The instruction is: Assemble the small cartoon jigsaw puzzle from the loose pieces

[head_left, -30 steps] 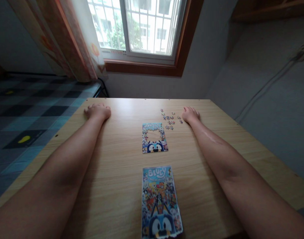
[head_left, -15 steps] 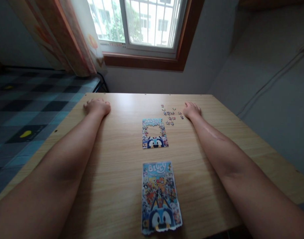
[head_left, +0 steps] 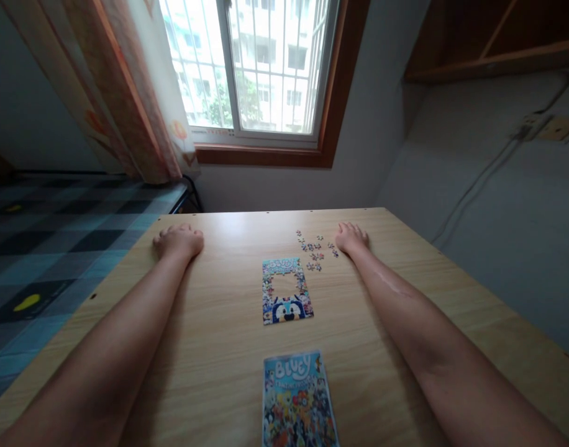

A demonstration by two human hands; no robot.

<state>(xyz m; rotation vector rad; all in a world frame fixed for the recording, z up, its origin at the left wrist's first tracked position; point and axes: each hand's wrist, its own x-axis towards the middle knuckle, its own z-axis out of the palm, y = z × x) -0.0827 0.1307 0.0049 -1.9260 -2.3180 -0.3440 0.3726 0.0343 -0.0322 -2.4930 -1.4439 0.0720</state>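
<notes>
My left hand rests on the far left of the table with its fingers apart, holding nothing. On the other side, my right hand lies on the tabletop with fingers spread, just right of the loose puzzle pieces. Between my arms is a partly assembled jigsaw puzzle. Its border and lower part, with a blue dog face, are joined; bare wood shows through a gap in the middle. Nearer to me is a picture sheet marked "Bluey", its lower part cut off by the frame edge.
The wooden table reaches towards a barred window. At left are a curtain and a bed with a checked cover. A wooden shelf and a socket with a cable are on the right wall.
The view has tilted upward, so everything appears lower in the frame, and the lower part of the picture sheet has left view. Both hands stay in place on the table.
</notes>
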